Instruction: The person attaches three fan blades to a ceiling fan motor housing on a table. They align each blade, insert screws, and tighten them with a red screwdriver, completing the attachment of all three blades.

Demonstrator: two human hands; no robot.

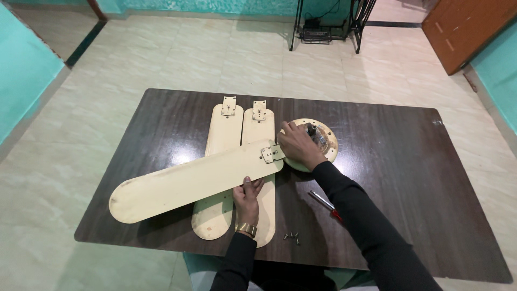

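We're early in the fan assembly: none of the blades looks fastened yet. Two spare blades (242, 161) lie flat on the tabletop (404, 178), screws (291, 235) and screwdriver (325, 204) untouched. Left hand (247, 197) grips the edge of the third blade (194, 183). Right hand (298, 145) is closed over the motor hub (318, 144), just beside that blade's bracket (271, 153); bracket-to-hub contact probably, view unclear.

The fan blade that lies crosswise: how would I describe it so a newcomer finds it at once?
On the dark wooden table, three cream fan blades lie left of the round fan motor hub. Two blades lie side by side, pointing away. The crosswise blade lies slanted on top of them, its bracket by the hub, the left hand at its edge.
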